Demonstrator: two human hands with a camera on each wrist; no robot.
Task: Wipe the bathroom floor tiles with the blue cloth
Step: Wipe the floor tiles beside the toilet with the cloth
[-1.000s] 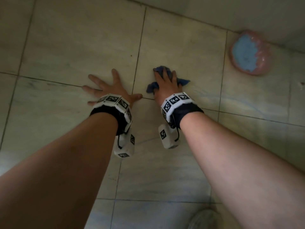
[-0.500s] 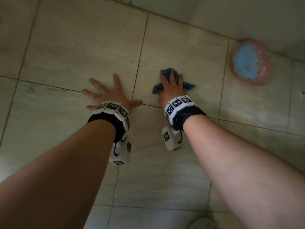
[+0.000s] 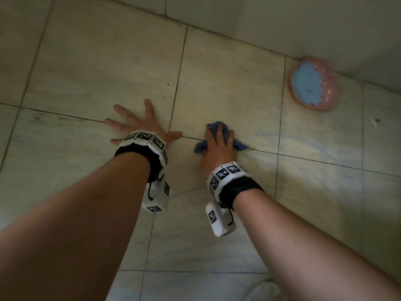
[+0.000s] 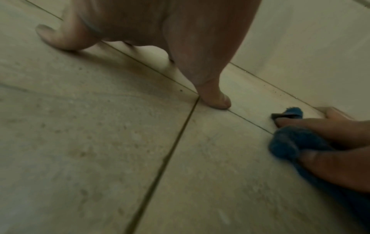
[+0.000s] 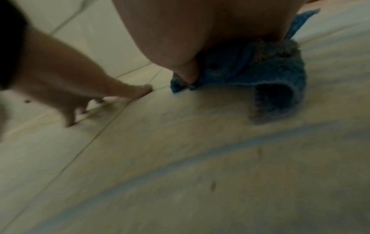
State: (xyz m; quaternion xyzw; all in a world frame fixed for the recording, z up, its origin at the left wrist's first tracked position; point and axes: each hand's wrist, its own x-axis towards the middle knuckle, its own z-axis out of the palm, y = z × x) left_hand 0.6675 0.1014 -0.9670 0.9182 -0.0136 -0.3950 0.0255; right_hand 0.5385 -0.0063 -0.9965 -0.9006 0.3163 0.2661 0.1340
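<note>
The blue cloth (image 3: 240,145) lies bunched on the pale floor tiles (image 3: 227,83), over a grout line. My right hand (image 3: 218,146) presses it down from above, fingers over the bunch and thumb tucked into a fold. The right wrist view shows the cloth (image 5: 270,71) squashed under the palm (image 5: 200,31). To the left, my left hand (image 3: 138,124) lies flat on the tile with fingers spread, its thumb tip (image 4: 218,98) on a grout crossing. From the left wrist, the cloth (image 4: 288,142) bulges out between the right hand's fingers (image 4: 340,158).
A pink bowl (image 3: 325,68) filled with something light blue stands on the floor at the far right, close to the wall (image 3: 303,25). Faint blue streaks mark the tile (image 5: 180,161) near my right wrist. A light shoe (image 3: 262,292) shows at the bottom edge.
My right hand has drawn the cloth back toward me, from the far tile onto the grout line. The left hand stays planted on the floor.
</note>
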